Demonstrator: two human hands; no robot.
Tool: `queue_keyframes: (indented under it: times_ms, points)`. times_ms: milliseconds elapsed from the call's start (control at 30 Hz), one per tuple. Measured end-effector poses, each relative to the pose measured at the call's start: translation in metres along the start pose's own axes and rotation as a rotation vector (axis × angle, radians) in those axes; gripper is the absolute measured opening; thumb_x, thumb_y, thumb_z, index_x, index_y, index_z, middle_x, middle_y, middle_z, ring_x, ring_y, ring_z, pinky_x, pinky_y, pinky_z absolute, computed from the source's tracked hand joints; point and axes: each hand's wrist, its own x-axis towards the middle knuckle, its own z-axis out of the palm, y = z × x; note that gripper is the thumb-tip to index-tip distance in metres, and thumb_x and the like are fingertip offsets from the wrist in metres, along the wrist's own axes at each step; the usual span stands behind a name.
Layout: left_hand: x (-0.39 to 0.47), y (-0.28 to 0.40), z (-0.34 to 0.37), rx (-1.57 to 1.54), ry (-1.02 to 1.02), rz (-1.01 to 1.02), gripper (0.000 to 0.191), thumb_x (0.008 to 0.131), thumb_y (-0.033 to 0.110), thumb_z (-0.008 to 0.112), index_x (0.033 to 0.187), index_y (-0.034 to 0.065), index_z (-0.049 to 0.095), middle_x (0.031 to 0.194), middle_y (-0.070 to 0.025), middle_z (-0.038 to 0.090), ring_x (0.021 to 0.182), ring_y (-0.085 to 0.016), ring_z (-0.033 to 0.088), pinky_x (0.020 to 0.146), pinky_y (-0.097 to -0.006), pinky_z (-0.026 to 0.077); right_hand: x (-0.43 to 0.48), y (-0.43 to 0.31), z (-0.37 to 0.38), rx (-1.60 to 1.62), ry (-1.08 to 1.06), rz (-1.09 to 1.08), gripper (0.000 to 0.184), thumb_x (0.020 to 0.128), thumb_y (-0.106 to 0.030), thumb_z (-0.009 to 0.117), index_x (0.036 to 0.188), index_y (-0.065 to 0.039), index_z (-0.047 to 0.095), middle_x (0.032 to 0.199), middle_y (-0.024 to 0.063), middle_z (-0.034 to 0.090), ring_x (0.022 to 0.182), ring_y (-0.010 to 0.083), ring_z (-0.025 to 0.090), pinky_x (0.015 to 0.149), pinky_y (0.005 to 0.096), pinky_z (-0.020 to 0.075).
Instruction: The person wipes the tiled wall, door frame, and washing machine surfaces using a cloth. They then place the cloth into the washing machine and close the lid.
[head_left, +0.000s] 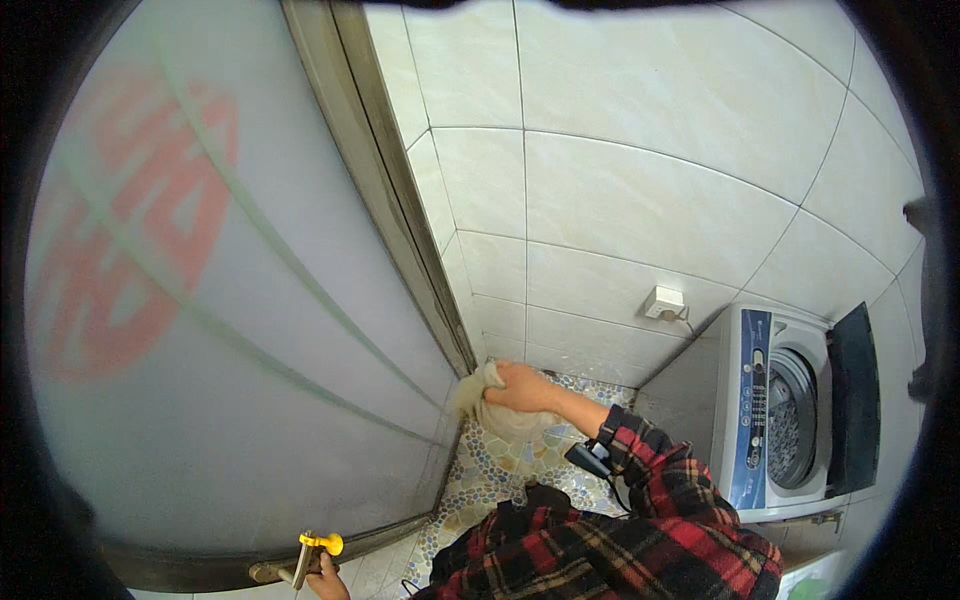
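A pale, damp-looking cloth (472, 394) is gripped in my right hand (523, 387). It is against or very near the lower edge of the frosted glass door panel (247, 442), beside the metal frame (390, 172); touching cannot be told for sure. Down at the lower left, my left hand (325, 580) has its fingers around the metal door handle (301, 566). A yellow plastic piece (322, 541) sits on that handle, just above my fingers. Red lettering and two pale green curved stripes show on the glass.
On the right stands a top-loading washing machine (742, 420) with its dark lid (853, 405) raised. A white socket box (664, 301) with a plug is on the tiled wall (615, 187). A dark device (587, 459) with a cable hangs by my right sleeve, over the pebble-patterned floor (487, 480).
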Motion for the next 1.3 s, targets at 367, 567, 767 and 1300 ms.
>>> queue_keyframes:
  times_ms: [367,567,767,1300]
  points:
    - [-0.035,-0.014,0.050,-0.061,0.186,0.041,0.082,0.076,0.034,0.082,0.136,-0.0067,0.044,0.126,-0.0254,0.057,0.113,-0.035,0.055,0.098,-0.0404,0.043,0.003,-0.028,-0.248,0.067,0.901,0.155,0.044,0.084,-0.032,0.062,0.109,0.004,0.063,0.094,0.0192,0.070,0.087,0.0281,0.069,0.077,0.0384,0.0539]
    - [0.001,-0.059,0.077,0.039,0.485,-0.370,0.078,0.087,0.024,0.070,0.150,0.0084,0.027,0.124,-0.0140,0.057,0.095,-0.022,0.060,0.073,-0.0383,0.054,0.018,-0.088,-0.431,-0.667,1.465,-0.346,0.035,0.084,-0.031,0.065,0.098,0.000,0.064,0.099,0.0198,0.061,0.094,0.0372,0.057,0.085,0.0449,0.0450]
    - [-0.025,-0.057,0.090,-0.195,0.471,-0.451,0.078,0.087,0.013,0.067,0.150,0.0192,0.022,0.153,-0.0090,0.031,0.127,-0.031,0.045,0.093,-0.0438,0.044,0.081,-0.017,-0.441,-1.419,1.329,-0.463,0.043,0.077,-0.039,0.072,0.108,-0.009,0.066,0.119,0.0083,0.058,0.120,0.0343,0.048,0.099,0.0492,0.0343]
    - [-0.103,-0.026,0.155,-0.414,0.136,-0.695,0.056,0.095,0.022,0.055,0.143,0.0184,0.026,0.128,-0.0112,0.055,0.110,-0.025,0.056,0.085,-0.0427,0.050,0.127,0.254,-0.195,-1.089,0.088,-0.408,0.026,0.086,-0.012,0.058,0.110,-0.003,0.059,0.126,0.0138,0.051,0.124,0.0353,0.043,0.106,0.0464,0.0346]
